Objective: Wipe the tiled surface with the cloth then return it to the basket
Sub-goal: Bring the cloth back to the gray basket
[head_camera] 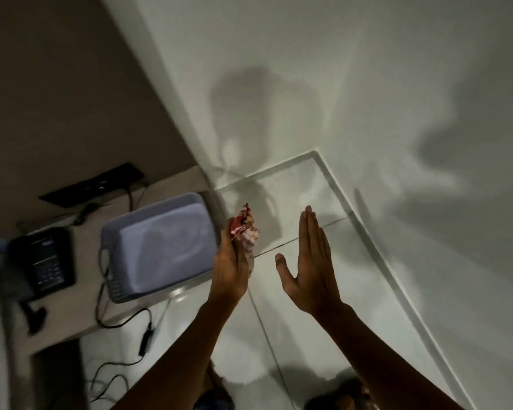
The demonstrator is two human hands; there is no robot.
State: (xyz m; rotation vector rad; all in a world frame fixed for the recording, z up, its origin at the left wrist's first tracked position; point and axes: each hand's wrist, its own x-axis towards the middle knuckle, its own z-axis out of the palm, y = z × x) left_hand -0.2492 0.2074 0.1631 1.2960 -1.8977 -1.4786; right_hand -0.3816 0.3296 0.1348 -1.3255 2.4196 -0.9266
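My left hand (231,267) grips a bunched red-and-white cloth (245,229), held up in the air just right of the basket. The lilac plastic basket (157,244) stands on a low beige table; its inside looks empty. To the right, my right hand (310,261) is raised flat with straight fingers and the thumb spread, holding nothing. Below both hands lies the white tiled surface (302,187), which runs into a corner of the white walls.
A black telephone (46,258) sits left of the basket on the table (71,329). Black cables (125,318) trail off the table onto the tiles. A dark socket strip (95,184) is at the table's back. Feet show at the bottom edge.
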